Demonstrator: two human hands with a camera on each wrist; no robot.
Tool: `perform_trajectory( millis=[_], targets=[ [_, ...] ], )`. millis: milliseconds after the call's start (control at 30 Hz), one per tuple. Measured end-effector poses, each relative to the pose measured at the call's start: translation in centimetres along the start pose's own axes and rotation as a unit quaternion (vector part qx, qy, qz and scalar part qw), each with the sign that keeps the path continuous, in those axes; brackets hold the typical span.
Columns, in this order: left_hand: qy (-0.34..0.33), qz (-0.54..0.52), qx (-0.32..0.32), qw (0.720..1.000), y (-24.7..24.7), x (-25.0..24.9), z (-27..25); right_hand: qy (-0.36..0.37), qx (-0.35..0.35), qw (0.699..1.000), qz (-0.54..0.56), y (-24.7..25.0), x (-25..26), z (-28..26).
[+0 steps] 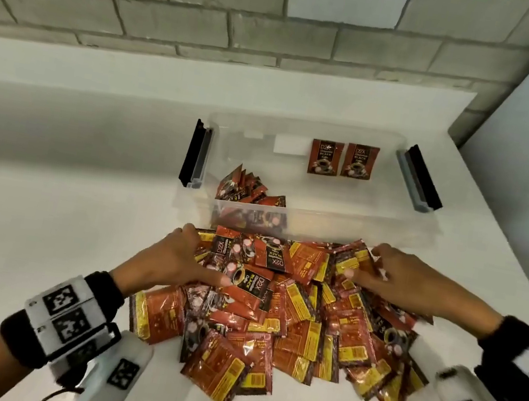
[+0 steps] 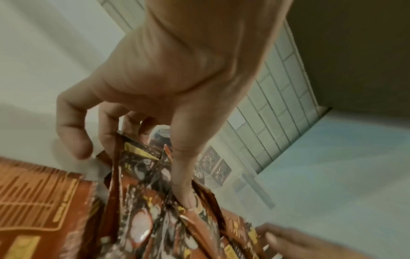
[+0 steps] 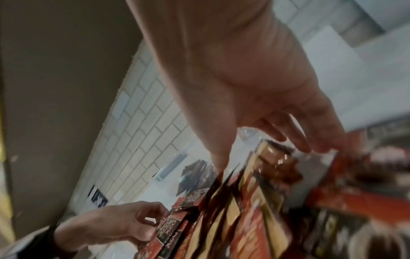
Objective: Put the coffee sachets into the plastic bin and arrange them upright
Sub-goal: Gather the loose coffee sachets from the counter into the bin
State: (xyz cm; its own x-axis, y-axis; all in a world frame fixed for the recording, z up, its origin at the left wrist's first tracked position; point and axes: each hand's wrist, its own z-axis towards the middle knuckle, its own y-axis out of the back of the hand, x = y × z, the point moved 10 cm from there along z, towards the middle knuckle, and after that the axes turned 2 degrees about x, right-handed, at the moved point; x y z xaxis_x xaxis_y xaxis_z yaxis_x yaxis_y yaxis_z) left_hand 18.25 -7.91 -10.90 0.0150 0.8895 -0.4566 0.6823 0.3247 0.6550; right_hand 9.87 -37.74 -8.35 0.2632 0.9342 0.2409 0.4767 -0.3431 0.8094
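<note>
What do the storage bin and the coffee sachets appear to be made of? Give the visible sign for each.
Storage bin: clear, smooth plastic, since the sachets inside show through its front wall. Coffee sachets: probably glossy foil-laminate film, judging by bright glints and creases; the exact material cannot be confirmed by sight.

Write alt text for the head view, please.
Both hands, left hand and right hand, gather sachets from a pile on a white counter. Behind it sits a clear bin holding a leaning row at its left end, with two sachets against its far wall.
</note>
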Motion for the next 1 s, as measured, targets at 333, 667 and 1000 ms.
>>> perform_trajectory(
  millis=[333, 667, 1000],
  targets=[
    [0.02, -0.188, 0.047, 0.981, 1.9, 1.4, -0.2, -0.018, -0.047, 0.972, 0.229, -0.5, 0.1, 1.5],
    [-0.004, -0.158, 0.007, 0.987, 5.2, 2.6, -1.1, 0.038, -0.126, 0.971, 0.2, 2.9, 1.3, -1.2],
    [-0.208, -0.098, -0.013, 0.973, 16.7, -5.5, -7.2, 0.097, -0.13, 0.959, 0.233, 11.7, 3.8, -4.9]
  ],
)
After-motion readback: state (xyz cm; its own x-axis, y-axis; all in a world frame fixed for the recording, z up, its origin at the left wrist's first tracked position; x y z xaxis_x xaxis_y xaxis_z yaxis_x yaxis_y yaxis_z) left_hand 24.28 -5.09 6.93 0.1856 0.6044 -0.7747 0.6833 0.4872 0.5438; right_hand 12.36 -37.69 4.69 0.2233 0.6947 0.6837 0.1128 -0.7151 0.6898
